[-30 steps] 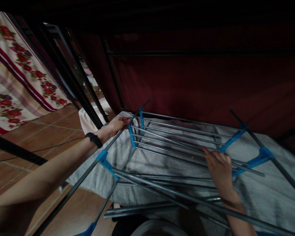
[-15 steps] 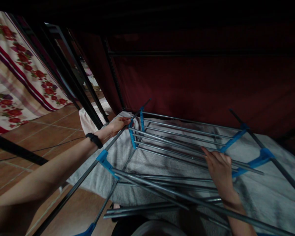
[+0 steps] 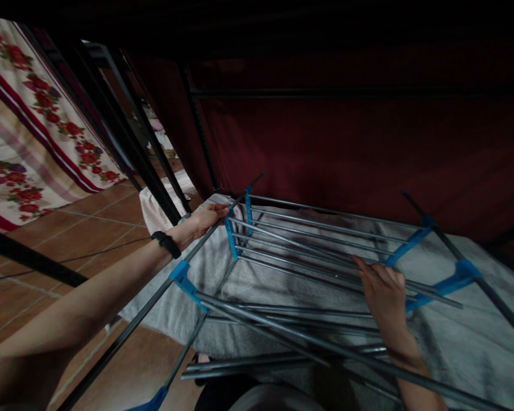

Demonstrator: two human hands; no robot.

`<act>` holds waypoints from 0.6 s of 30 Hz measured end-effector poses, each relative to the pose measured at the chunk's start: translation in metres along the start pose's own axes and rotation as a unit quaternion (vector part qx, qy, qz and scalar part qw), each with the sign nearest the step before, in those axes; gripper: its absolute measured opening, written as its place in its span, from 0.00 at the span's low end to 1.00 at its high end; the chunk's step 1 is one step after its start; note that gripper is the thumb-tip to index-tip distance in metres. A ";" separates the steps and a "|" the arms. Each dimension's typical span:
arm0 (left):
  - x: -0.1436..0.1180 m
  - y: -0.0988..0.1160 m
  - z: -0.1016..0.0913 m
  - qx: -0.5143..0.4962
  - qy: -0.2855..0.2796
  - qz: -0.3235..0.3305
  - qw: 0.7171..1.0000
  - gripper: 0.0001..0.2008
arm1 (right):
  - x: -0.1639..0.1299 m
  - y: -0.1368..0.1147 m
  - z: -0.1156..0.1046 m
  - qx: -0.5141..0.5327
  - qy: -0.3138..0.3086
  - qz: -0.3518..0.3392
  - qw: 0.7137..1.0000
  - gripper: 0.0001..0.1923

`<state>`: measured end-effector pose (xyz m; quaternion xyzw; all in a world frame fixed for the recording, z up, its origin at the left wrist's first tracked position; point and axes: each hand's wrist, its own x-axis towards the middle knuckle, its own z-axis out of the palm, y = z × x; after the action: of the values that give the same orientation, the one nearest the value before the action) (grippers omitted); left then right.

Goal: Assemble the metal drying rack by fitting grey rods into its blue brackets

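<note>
A drying rack of grey metal tubes with blue plastic brackets lies in front of me. My left hand (image 3: 212, 217), wearing a dark wristband, is closed around the rack's left side pole beside a blue bracket (image 3: 231, 237). My right hand (image 3: 383, 285) grips a thin metal rod (image 3: 291, 238) near its right end, which sticks out free past the hand. The rod's left end meets the bracket by my left hand; whether it sits in a hole I cannot tell. Other rods span to the right-hand blue bracket (image 3: 448, 285). Nearer, several rods (image 3: 282, 328) lie at angles from another blue bracket (image 3: 188, 288).
Under the rack is a grey blanket (image 3: 475, 337). Dark metal frame posts (image 3: 128, 137) rise at the left, with a dark red curtain (image 3: 325, 148) behind. A floral cloth (image 3: 47, 125) hangs over the tiled floor (image 3: 89, 240) at the far left.
</note>
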<state>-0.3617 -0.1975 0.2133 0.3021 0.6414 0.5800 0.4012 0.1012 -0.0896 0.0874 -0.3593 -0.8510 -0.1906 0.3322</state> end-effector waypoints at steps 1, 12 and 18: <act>0.000 0.000 0.000 0.001 0.004 -0.002 1.000 0.06 | 0.000 0.000 0.000 0.002 -0.002 0.000 1.000 0.21; -0.001 -0.001 0.000 0.000 0.002 0.001 1.000 0.05 | 0.002 0.003 -0.001 0.004 -0.002 0.000 1.000 0.21; -0.002 -0.003 0.000 -0.016 -0.006 0.001 1.000 0.04 | 0.001 0.004 0.002 0.023 0.002 0.006 1.000 0.20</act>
<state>-0.3605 -0.1991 0.2109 0.2994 0.6296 0.5887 0.4091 0.1030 -0.0851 0.0869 -0.3559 -0.8524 -0.1701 0.3432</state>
